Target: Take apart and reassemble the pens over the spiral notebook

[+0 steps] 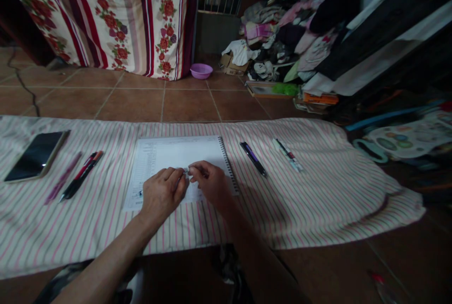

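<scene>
Lying leftmost on striped cloth [318, 186]: phone [37, 156], purple pen [63, 178], pair of pens [78, 180]. Centre: spiral notebook [187, 149]; over it, left hand [162, 192], fingers curled, pinching small item [186, 171], kind unclear; right hand [212, 180], fingers bent close at item, hold uncertain. Right: black pen [253, 158], pale pen [287, 155]. Step, apparently: two-handed fine handling; next move likely calls for steady pinch.

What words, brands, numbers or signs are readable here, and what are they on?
None can be read.
Spiral notebook: print down the page's left side and along its top, too small and blurred.
Small object at the fingertips: too small to tell any marking.
Black-and-purple pen: any lettering too small.
Phone: dark screen, no readable text.
</scene>
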Available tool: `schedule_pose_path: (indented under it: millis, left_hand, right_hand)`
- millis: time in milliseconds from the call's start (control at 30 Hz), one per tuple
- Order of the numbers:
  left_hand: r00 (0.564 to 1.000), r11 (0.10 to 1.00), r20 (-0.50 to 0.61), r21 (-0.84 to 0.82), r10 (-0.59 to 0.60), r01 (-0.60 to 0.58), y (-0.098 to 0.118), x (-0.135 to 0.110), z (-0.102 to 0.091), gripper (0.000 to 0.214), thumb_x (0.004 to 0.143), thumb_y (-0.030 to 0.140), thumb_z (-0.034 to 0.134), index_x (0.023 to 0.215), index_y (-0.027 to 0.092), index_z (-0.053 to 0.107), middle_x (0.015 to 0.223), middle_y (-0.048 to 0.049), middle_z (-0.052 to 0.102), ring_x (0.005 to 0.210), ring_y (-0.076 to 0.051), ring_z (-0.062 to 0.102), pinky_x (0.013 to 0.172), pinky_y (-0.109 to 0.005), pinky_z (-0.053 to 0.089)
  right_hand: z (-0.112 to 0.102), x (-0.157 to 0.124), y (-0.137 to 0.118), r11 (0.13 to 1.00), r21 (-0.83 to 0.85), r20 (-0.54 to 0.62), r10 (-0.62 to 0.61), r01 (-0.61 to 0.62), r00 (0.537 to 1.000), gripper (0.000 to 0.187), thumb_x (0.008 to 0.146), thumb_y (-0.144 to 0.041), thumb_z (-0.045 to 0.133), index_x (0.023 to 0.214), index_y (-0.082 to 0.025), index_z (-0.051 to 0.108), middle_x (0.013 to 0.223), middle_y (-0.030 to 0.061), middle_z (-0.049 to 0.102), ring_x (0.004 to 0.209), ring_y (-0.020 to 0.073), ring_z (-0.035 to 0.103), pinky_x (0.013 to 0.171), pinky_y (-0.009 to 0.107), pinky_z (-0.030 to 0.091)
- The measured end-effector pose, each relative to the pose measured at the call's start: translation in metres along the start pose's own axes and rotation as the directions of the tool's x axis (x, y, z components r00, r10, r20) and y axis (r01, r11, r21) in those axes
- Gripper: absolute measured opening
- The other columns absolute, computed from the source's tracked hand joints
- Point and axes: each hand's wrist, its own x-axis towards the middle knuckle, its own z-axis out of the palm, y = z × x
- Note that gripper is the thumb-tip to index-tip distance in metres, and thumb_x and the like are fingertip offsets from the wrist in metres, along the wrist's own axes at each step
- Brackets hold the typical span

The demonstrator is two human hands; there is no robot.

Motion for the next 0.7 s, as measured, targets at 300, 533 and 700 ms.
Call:
schedule_pose_path:
  millis: [300,533,700]
  left_hand:
    - [1.000,1.000,0.012,0.006,-0.011,0.011,-0.002,0.000,-0.002,0.018,0.086,0.027,0.047,0.089,0.017,0.062,0.073,-0.0019,0.064,0.069,-0.016,0.060,0.060,-0.027,0.041]
    - [0.999,0.998,-0.006,0.054,-0.035,0.035,-0.009,0.000,-0.002,0.021,0.087,0.029,0.047,0.090,0.017,0.063,0.072,-0.0019,0.065,0.068,-0.016,0.060,0.058,-0.026,0.039]
    - [0.999,0.995,0.006,0.080,-0.051,0.051,-0.013,-0.001,-0.005,0.020,0.086,0.028,0.046,0.089,0.018,0.063,0.072,-0.0017,0.065,0.068,-0.016,0.060,0.057,-0.026,0.038]
  right_hand:
    - [-0.005,0.004,0.002,0.992,0.111,-0.006,0.055,-0.054,0.998,0.017,0.079,-0.031,0.052,0.080,-0.018,0.062,0.071,0.0027,0.068,0.058,0.0127,0.064,0.044,0.019,0.043]
    - [-0.014,0.009,0.008,0.987,-0.149,-0.115,-0.081,0.063,0.990,0.014,0.078,-0.024,0.054,0.084,-0.018,0.066,0.075,0.0033,0.068,0.065,0.0142,0.062,0.061,0.025,0.048]
    - [-0.005,0.009,0.007,0.940,-0.308,-0.035,-0.163,0.145,0.986,0.013,0.078,-0.016,0.056,0.081,-0.020,0.068,0.082,0.0034,0.068,0.073,0.0145,0.062,0.069,0.026,0.048]
